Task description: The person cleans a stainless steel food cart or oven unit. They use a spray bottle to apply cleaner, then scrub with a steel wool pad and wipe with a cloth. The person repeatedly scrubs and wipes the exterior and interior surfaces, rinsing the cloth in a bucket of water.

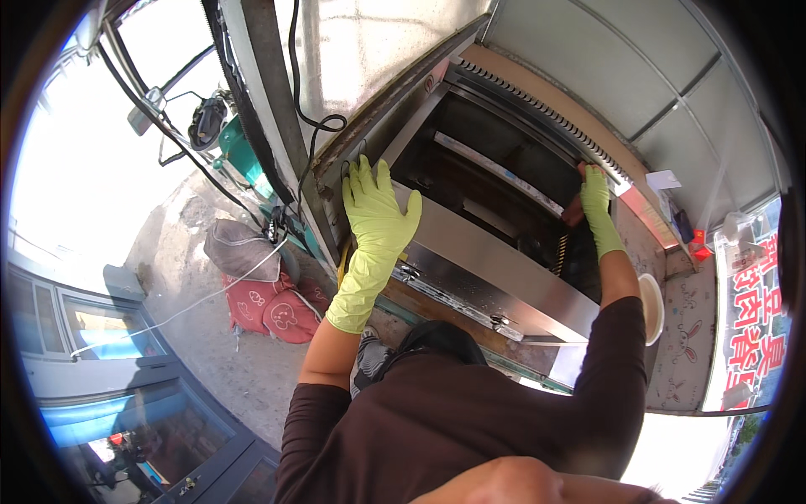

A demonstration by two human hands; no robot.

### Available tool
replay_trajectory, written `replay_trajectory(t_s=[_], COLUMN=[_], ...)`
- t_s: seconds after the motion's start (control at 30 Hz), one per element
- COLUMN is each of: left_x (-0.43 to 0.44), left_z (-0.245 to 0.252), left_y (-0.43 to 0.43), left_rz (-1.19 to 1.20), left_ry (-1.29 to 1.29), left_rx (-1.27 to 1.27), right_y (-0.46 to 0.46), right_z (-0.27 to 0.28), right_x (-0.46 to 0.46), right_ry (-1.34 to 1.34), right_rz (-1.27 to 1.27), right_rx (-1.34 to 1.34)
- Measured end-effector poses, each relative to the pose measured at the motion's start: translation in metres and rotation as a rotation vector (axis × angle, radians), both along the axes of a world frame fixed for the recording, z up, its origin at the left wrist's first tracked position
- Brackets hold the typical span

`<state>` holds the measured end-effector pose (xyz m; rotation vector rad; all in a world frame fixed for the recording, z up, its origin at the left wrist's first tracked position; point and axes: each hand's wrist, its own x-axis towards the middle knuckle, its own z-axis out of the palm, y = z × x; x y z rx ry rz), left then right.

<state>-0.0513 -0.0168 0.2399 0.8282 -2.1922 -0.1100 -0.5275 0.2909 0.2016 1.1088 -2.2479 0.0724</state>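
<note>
A stainless steel cooking appliance [491, 246] with an open dark cavity stands before me, with control knobs on its near side. My left hand [376, 211], in a yellow-green rubber glove, lies palm down with spread fingers at the appliance's left corner; it holds nothing. In the same kind of glove, my right hand [594, 189] is at the far right of the cavity, its fingers on a reddish-brown cloth or pad [573, 211] pressed to the inner wall. A metal bar [497, 173] crosses the cavity, and a yellow-and-black spring-like strip [560, 255] lies at its right.
Beside my right arm is a white round tub [651, 309]. A black cable [313, 126] hangs at the left past the metal post. An electric scooter with a red patterned cover [271, 312] stands at left. Metal-framed panels [667, 82] enclose the far side.
</note>
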Motion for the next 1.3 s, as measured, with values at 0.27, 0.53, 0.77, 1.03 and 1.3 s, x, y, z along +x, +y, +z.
replay_trajectory(t_s=[0.27,0.53,0.77,1.03,1.3], left_x=[0.012,0.040,0.040,0.045,0.131], left_z=[-0.005,-0.004,-0.018,-0.032,-0.064], left_y=[0.010,0.019,0.019,0.025,0.022], left_rz=[-0.047,-0.166,-0.209,-0.153,-0.183], left_ry=[0.025,-0.063,0.001,0.177,0.309], left_rx=[0.012,0.021,0.026,0.036,0.142], right_y=[-0.194,-0.378,-0.352,-0.298,-0.200], right_z=[0.006,0.008,0.047,0.066,0.087], right_x=[0.037,0.110,0.215,0.338,0.360], right_ry=[-0.129,-0.397,-0.798,-0.732,-0.554], right_rz=[0.359,0.526,0.869,1.198,1.186], right_rx=[-0.037,-0.306,-0.139,0.152,0.318])
